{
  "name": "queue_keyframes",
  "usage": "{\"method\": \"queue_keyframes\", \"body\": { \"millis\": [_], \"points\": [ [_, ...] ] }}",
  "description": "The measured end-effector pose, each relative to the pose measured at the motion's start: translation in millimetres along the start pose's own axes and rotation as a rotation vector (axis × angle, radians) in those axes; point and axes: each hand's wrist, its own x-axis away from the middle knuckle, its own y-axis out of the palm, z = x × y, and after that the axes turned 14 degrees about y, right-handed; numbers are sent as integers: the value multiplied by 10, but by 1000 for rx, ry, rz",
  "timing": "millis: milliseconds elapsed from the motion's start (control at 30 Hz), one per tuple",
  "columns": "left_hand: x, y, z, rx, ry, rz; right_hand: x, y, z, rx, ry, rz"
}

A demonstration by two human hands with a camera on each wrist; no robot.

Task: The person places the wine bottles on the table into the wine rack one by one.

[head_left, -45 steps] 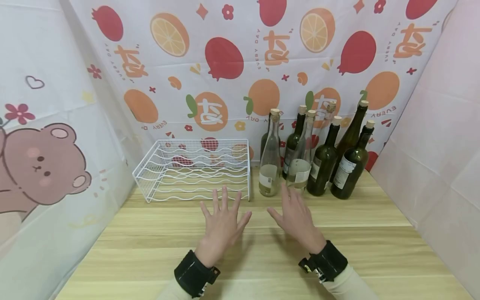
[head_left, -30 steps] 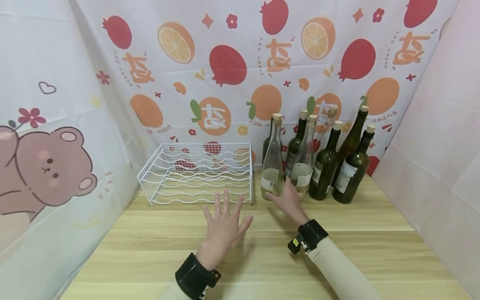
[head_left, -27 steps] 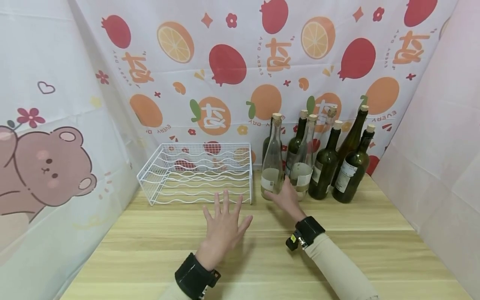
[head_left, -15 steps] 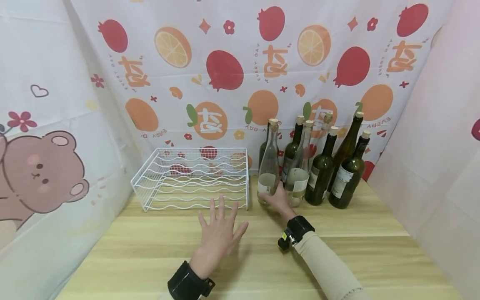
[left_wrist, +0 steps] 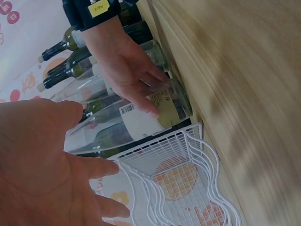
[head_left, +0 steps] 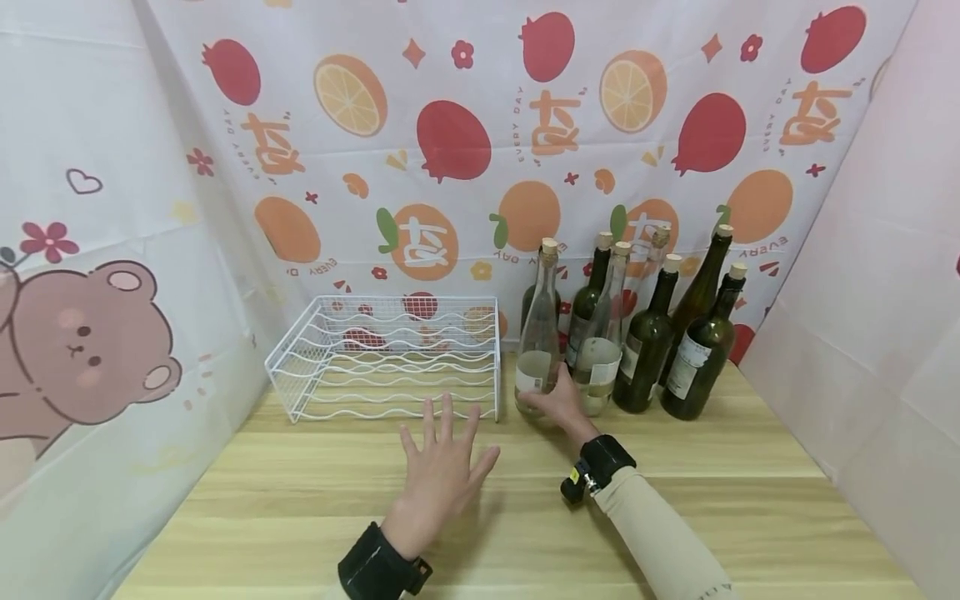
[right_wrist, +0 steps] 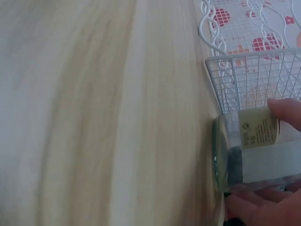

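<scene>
My right hand (head_left: 561,404) grips the lower part of a clear glass bottle (head_left: 538,333) with a cork, which stands upright on the table. In the right wrist view the thumb lies on one side of the bottle (right_wrist: 265,162) and the fingers curl round the other, near its base. The left wrist view shows the same bottle's label (left_wrist: 141,120), with the right thumb over part of it. My left hand (head_left: 438,471) is spread with straight fingers above the table, in front of the white wire wine rack (head_left: 497,362), holding nothing.
Another clear bottle (head_left: 600,354) stands just right of the gripped one. Several corked green bottles, among them one (head_left: 701,358) at the far right, crowd beside and behind them. The rack sits close to the gripped bottle's left. A printed cloth (head_left: 465,233) hangs behind.
My right hand has moved forward and left from over the table to the left clear bottle and closed its fingers round it. The left hand has stayed spread in nearly the same place.
</scene>
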Motion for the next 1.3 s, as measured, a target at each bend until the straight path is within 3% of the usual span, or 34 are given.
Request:
{"method": "queue_keyframes", "body": {
  "millis": [433,667,1000,1300],
  "points": [
    [10,2,21,23,-5,1,-3,12,45,-82,-10,57],
    [0,-24,12,12,1,11,97,-85,39,-61,-39,14],
    [19,-78,11,34,7,-17,335,-423,-126,252,-213,-4],
    [72,-181,87,65,89,-64,579,-670,-322,498,-351,-10]
  ]
}}
